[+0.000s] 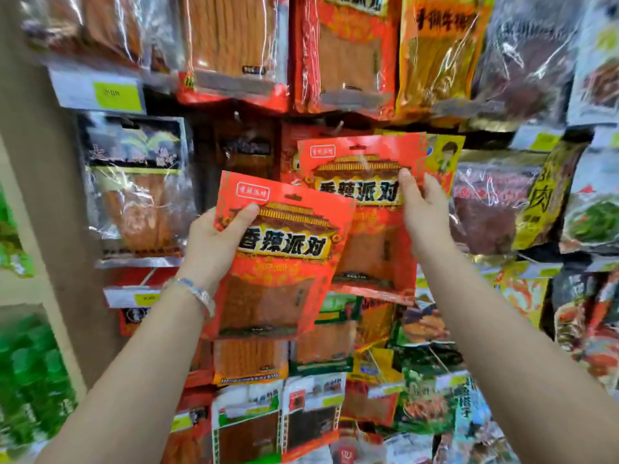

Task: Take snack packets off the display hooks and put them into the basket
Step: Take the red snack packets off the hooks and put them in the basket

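My left hand grips a red packet by its upper left corner, thumb across the front, and holds it tilted, clear of the display. My right hand pinches a second packet of the same kind at its right edge. This one sits higher and partly behind the first, and I cannot tell whether it hangs on a hook. Hanging packs fill the wall ahead of me, orange and red above, dark clear bags to the right. A yellow price tag sits upper left. A beige pillar stands on the left, with blurred green goods beyond it. A bracelet circles my left wrist.
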Demonstrator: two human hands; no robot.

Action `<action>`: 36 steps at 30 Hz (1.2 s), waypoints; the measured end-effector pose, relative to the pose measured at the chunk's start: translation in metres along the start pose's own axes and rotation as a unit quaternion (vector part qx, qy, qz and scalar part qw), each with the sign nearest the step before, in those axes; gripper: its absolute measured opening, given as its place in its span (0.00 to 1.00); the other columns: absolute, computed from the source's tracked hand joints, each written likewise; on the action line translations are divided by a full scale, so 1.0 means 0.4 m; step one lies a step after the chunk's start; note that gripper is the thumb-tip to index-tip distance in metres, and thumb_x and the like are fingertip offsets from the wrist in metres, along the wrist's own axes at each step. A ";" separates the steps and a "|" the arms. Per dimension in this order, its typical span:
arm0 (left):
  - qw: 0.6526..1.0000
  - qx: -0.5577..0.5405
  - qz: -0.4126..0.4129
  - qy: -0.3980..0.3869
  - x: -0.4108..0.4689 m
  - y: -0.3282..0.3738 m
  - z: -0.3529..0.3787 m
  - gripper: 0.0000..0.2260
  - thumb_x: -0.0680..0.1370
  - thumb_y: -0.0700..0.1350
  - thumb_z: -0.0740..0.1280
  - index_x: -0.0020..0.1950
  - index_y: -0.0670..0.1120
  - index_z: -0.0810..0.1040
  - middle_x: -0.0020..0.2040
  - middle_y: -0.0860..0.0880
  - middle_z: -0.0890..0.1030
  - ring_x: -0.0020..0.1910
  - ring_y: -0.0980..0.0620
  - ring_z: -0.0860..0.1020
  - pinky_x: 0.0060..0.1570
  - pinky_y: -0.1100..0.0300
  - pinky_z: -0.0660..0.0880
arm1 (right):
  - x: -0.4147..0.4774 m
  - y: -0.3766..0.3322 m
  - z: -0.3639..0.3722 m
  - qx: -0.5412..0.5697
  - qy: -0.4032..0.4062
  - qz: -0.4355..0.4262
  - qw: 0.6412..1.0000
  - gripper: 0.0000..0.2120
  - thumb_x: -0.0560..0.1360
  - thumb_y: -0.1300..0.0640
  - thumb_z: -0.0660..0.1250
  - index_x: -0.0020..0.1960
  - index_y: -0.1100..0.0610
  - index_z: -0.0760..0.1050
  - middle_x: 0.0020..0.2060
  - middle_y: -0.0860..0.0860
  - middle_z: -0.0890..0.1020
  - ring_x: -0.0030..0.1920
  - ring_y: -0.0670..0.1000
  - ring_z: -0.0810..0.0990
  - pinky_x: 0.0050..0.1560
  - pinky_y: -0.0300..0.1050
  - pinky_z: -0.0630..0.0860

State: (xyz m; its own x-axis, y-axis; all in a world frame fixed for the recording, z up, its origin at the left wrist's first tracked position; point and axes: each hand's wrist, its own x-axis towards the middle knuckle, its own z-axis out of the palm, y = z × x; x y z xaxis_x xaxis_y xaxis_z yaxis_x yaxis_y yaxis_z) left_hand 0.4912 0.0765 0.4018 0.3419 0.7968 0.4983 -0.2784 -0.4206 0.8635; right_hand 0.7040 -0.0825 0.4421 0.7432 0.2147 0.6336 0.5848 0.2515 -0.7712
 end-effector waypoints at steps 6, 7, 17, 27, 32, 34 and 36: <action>0.999 -0.046 0.001 0.014 0.087 -0.011 0.016 0.05 0.73 0.52 0.71 0.43 0.51 0.82 0.45 0.49 0.85 0.49 0.46 0.82 0.54 0.43 0.77 | 0.122 0.025 0.087 0.061 0.007 0.024 0.998 0.09 0.78 0.51 0.63 0.40 0.50 0.75 0.35 0.41 0.75 0.31 0.31 0.71 0.34 0.25 0.66; 0.999 -0.052 -0.001 0.014 0.098 -0.011 0.018 0.04 0.73 0.51 0.71 0.43 0.52 0.82 0.46 0.49 0.85 0.49 0.45 0.82 0.52 0.44 0.78 | 0.136 0.037 0.095 0.070 0.000 0.034 0.997 0.08 0.78 0.50 0.63 0.43 0.52 0.75 0.39 0.43 0.76 0.36 0.34 0.72 0.38 0.27 0.67; 0.997 -0.082 -0.005 -0.007 0.168 -0.010 0.064 0.03 0.73 0.51 0.72 0.39 0.56 0.82 0.44 0.47 0.85 0.45 0.45 0.83 0.45 0.45 0.81 | 0.198 0.076 0.154 0.073 -0.015 0.045 0.996 0.09 0.78 0.53 0.63 0.49 0.59 0.77 0.39 0.49 0.75 0.37 0.42 0.71 0.37 0.37 0.67; 0.995 -0.099 -0.011 0.025 0.198 -0.016 0.075 0.04 0.74 0.49 0.71 0.39 0.54 0.82 0.40 0.51 0.85 0.40 0.50 0.83 0.36 0.54 0.81 | 0.251 0.106 0.244 -0.154 -0.110 0.036 0.981 0.12 0.81 0.59 0.52 0.59 0.61 0.69 0.61 0.62 0.75 0.61 0.59 0.73 0.55 0.46 0.66; 0.993 -0.117 -0.007 0.022 0.204 -0.005 0.083 0.02 0.75 0.48 0.71 0.42 0.52 0.82 0.41 0.50 0.85 0.40 0.51 0.84 0.35 0.57 0.80 | 0.209 0.105 0.225 -0.171 -0.088 -0.049 0.980 0.24 0.80 0.57 0.57 0.73 0.63 0.60 0.69 0.61 0.68 0.70 0.57 0.65 0.71 0.47 0.60; 0.992 -0.123 -0.010 0.017 0.205 -0.002 0.091 0.02 0.75 0.48 0.71 0.44 0.51 0.82 0.42 0.49 0.85 0.41 0.50 0.84 0.35 0.58 0.79 | 0.166 0.091 0.211 -0.103 -0.024 -0.091 0.990 0.22 0.80 0.54 0.59 0.71 0.60 0.63 0.65 0.55 0.69 0.67 0.51 0.66 0.68 0.41 0.60; 0.993 -0.122 -0.005 0.006 0.207 0.001 0.102 0.02 0.74 0.48 0.71 0.44 0.52 0.82 0.43 0.49 0.85 0.42 0.49 0.84 0.37 0.56 0.79 | 0.134 0.073 0.203 -0.006 -0.013 -0.081 0.997 0.14 0.79 0.50 0.60 0.62 0.54 0.70 0.56 0.48 0.73 0.55 0.42 0.72 0.60 0.38 0.68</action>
State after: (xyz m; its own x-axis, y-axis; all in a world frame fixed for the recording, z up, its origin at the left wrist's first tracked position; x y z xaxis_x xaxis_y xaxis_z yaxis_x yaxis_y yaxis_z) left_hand 0.5560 0.1246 0.4468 0.3352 0.8064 0.4871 -0.4840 -0.2962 0.8234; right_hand 0.7343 0.0131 0.4584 0.6300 0.1968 0.7513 0.7005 0.2737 -0.6591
